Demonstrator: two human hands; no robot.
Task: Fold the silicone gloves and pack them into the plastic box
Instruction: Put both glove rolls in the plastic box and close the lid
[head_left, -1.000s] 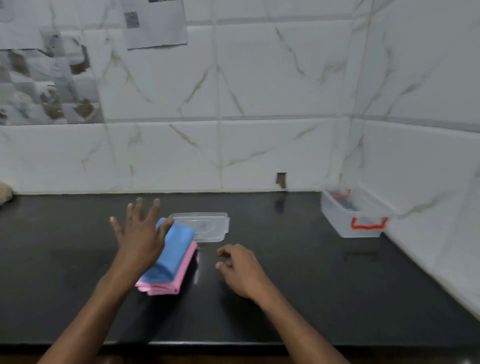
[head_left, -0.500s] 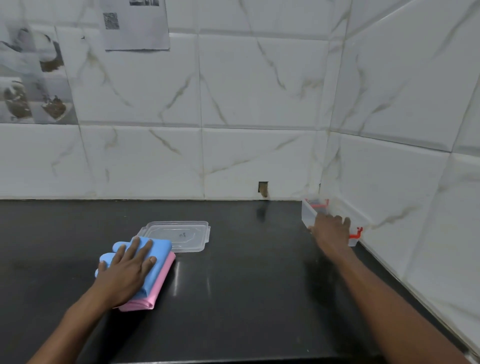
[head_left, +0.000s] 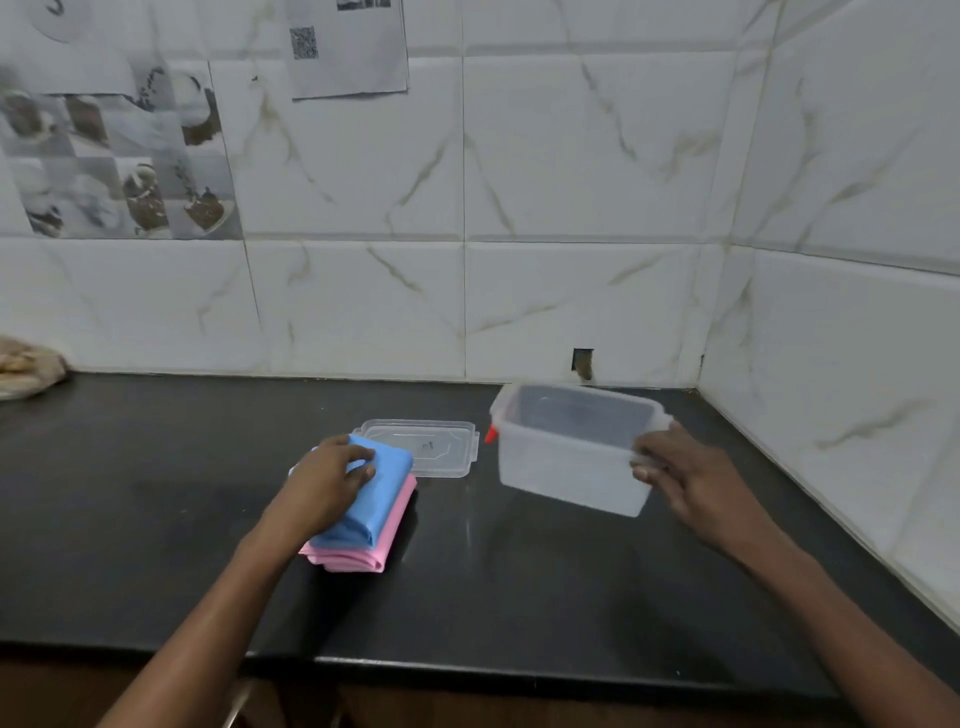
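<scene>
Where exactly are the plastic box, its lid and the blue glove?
plastic box (head_left: 566, 467), head view, front wall.
lid (head_left: 436, 447), head view, flat top.
blue glove (head_left: 382, 493), head view, folded upper surface.

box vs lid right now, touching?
Apart. In the head view the plastic box, gripped at its near right end by the right hand, is tilted, with dark countertop visible between it and the lid.

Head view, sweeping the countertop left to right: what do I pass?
Beige bundle at the wall → left hand pressing on the folded blue and pink gloves → clear lid lying flat → plastic box → right hand gripping the box's right end.
</scene>
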